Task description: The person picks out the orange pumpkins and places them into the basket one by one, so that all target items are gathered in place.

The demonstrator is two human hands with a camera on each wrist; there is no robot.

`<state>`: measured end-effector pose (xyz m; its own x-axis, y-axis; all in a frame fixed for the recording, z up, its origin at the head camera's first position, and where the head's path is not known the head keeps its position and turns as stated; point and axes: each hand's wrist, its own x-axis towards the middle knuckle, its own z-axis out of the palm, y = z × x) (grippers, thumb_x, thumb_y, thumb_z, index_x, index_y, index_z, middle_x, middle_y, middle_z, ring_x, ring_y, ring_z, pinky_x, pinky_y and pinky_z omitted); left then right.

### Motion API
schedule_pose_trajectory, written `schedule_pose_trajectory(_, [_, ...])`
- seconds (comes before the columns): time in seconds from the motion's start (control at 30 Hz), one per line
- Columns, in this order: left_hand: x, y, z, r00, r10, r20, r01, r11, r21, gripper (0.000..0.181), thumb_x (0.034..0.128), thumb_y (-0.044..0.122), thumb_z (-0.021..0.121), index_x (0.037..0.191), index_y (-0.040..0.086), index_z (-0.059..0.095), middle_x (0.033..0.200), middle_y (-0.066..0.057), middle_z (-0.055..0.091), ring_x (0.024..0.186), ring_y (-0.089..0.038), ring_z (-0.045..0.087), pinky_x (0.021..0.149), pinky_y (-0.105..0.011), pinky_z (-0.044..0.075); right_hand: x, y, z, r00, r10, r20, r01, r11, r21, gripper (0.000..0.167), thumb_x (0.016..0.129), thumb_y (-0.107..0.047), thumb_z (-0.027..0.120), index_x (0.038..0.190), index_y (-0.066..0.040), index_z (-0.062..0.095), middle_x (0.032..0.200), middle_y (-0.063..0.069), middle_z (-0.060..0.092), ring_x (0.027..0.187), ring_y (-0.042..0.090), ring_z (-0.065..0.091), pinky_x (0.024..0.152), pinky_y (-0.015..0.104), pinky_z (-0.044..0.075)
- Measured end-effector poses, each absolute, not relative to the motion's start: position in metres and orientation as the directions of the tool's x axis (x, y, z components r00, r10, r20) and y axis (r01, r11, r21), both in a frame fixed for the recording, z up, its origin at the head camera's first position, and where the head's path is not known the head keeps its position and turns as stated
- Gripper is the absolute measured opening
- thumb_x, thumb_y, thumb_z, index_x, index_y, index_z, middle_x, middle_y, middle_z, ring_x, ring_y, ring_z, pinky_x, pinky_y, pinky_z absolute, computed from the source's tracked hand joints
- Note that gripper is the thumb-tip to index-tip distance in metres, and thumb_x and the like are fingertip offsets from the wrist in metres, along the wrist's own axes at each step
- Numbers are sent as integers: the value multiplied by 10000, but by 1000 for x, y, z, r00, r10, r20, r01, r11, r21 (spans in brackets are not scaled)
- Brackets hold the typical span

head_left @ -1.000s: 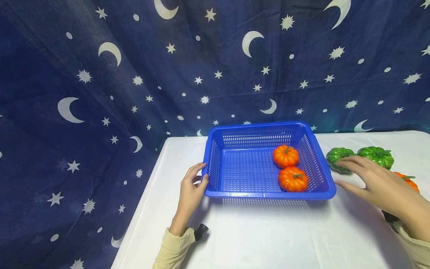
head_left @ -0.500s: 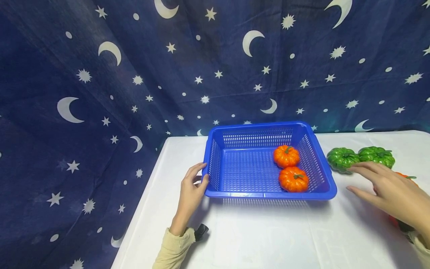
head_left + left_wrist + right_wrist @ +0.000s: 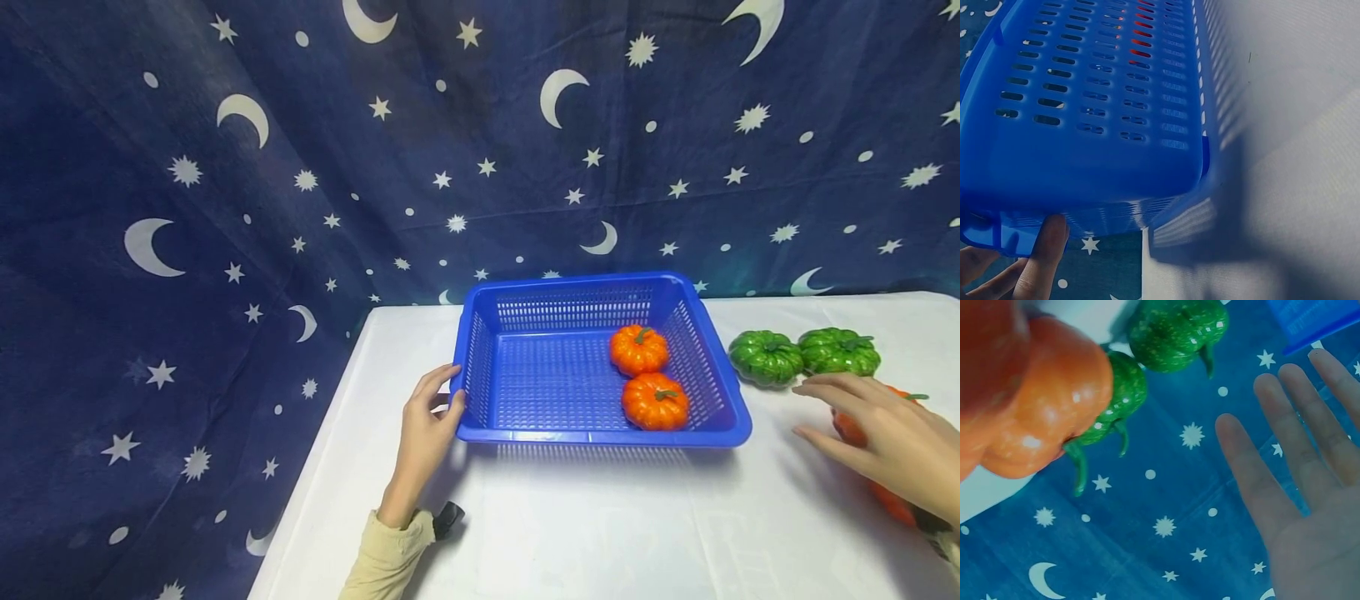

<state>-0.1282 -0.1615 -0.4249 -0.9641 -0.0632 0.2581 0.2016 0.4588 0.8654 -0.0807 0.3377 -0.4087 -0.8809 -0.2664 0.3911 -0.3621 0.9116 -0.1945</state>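
Note:
A blue plastic basket (image 3: 555, 435) with slotted walls holds two small orange pumpkins, one (image 3: 638, 349) behind the other (image 3: 656, 401), along its right side. My left hand (image 3: 429, 421) grips the basket's left rim; in the left wrist view the thumb (image 3: 1047, 253) lies against the rim. My right hand (image 3: 888, 429) hovers at the right with fingers spread, holding nothing. It partly hides an orange pumpkin (image 3: 851, 427) and a red-orange thing (image 3: 894, 502) beneath it. Two green pumpkins (image 3: 765, 358) (image 3: 838, 351) sit side by side just beyond its fingertips.
A white cloth (image 3: 585, 525) covers the table, whose left edge slants toward the front. Behind and to the left hangs a dark blue curtain (image 3: 420, 150) with moons and stars. A black strap piece (image 3: 448, 520) sits at the left cuff.
My right hand has drawn right, away from the basket and off the green pumpkins, uncovering the nearer one. The left hand and basket stay put.

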Motion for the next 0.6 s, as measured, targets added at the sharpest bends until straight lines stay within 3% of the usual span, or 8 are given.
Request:
schedule_pose_trajectory(0.13, [-128,-162,-426,-959,-56,276,219,470,855,349,941,71,635,1290,89,650,1375,-64,576,916,-234,695,725,-223,604,-79,344,-417,-870,-272,412,-384,897,-219,481,724,-268,869,1069,-4,661,1110,231,605,1003,419,541,1173,484,310])
schedule_pose_trajectory(0.27, [-127,-162,-425,-957,-58,285,227,465,855,355,937,66,643,1290,94,652,1380,-78,576,909,-241,695,720,-226,604,-76,351,-422,-872,-265,411,-380,897,-226,472,739,-297,864,1044,1,660,1103,246,597,996,414,524,1176,481,306])
schedule_pose_trajectory(0.33, [-127,-162,-425,-958,-63,280,221,460,860,357,936,63,646,1291,96,652,1384,-77,575,911,-243,694,720,-226,604,-76,355,-424,-851,-280,444,-407,887,-220,476,745,-337,859,1023,-6,660,1081,225,600,983,376,515,1214,269,232])
schedule_pose_trajectory(0.43, [-128,-162,-426,-960,-72,270,209,456,865,358,938,51,647,1293,88,649,1388,-83,573,919,-257,692,725,-237,605,-77,362,-427,-801,-315,509,-482,844,-237,518,758,-439,835,988,-10,658,1034,183,597,1134,98,490,1075,3,52])
schedule_pose_trajectory(0.53, [-128,-161,-425,-962,-78,261,198,456,868,361,937,25,640,1297,49,639,1392,-119,568,927,-297,691,732,-266,610,-77,369,-430,-773,-338,537,-526,815,-245,591,789,-538,778,970,10,651,1006,166,577,1178,-121,349,1084,2,82])
schedule_pose_trajectory(0.57, [-127,-160,-423,-963,-79,258,195,457,868,362,936,13,636,1297,30,635,1392,-138,565,928,-314,689,732,-276,612,-76,371,-431,-772,-338,539,-530,811,-249,597,785,-540,781,966,14,653,1005,160,578,1172,-154,311,1085,2,88])
schedule_pose_trajectory(0.6, [-126,-158,-420,-963,-79,256,194,457,868,361,935,2,631,1295,12,631,1392,-156,562,929,-329,688,733,-281,612,-75,372,-432,-778,-336,531,-521,817,-246,603,788,-534,781,974,24,650,1013,164,574,1176,-100,351,1087,5,79])
